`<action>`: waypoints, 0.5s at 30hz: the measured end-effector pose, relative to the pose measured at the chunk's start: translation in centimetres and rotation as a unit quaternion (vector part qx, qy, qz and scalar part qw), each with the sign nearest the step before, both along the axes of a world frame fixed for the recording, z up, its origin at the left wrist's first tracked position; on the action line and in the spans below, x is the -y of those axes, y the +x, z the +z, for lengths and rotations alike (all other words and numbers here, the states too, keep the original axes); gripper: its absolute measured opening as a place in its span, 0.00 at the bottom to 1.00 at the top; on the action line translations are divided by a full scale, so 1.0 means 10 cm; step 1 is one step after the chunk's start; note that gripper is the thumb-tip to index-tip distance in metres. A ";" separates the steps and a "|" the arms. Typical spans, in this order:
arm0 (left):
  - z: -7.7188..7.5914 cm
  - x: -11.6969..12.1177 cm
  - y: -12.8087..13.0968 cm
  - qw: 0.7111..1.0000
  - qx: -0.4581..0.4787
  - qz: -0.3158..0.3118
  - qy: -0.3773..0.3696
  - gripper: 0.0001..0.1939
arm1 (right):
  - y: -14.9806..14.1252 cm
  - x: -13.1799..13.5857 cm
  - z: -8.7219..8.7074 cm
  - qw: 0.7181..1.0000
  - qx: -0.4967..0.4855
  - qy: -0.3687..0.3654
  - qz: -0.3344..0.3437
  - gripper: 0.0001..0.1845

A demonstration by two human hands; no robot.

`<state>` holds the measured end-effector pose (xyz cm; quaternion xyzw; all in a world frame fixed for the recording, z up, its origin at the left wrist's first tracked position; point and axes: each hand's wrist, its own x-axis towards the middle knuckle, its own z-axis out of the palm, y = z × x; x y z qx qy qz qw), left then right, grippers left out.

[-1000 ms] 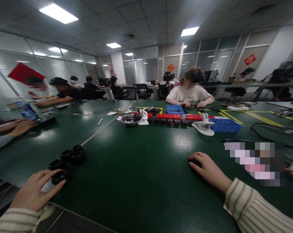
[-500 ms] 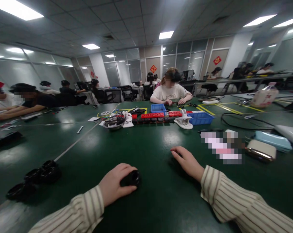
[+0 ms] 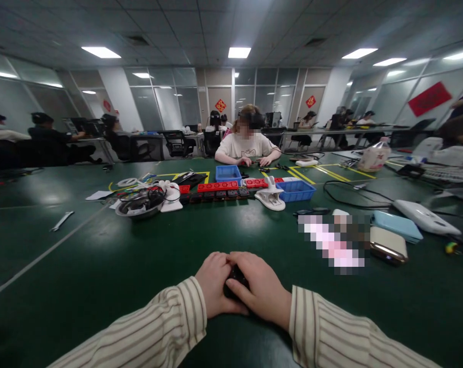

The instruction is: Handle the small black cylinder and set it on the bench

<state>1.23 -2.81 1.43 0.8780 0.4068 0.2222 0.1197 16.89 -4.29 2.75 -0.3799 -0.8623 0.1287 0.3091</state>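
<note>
A small glossy black round piece (image 3: 237, 278) is on the green table in front of me, mostly covered by my fingers; its exact kind does not show. My left hand (image 3: 215, 283) is closed round its left side. From the right, my right hand (image 3: 260, 286) curls over the same piece, thumb across its near side. The fingertips of both hands meet at the top.
Beyond lie red and black blocks (image 3: 217, 187) in a row, a white clamp stand (image 3: 270, 195), blue bins (image 3: 296, 191) and a metal bowl (image 3: 139, 208) of cables. A wrench (image 3: 62, 221) lies left; a beige case (image 3: 388, 246) right. A person (image 3: 248, 140) sits opposite.
My right hand has come in from the right and closed on the black piece beside my left hand. The view has turned right, and the other black round pieces have left it.
</note>
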 end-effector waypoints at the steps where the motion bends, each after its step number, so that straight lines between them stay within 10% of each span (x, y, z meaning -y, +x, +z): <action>1: -0.02 -0.03 -0.03 1.000 -0.001 0.013 -0.002 0.31 | -0.05 -0.03 0.00 1.000 0.005 0.001 -0.004 0.17; 15: -0.09 -0.41 -0.30 0.996 0.037 0.077 -0.013 0.20 | -0.33 -0.35 0.03 0.995 0.028 0.053 -0.080 0.11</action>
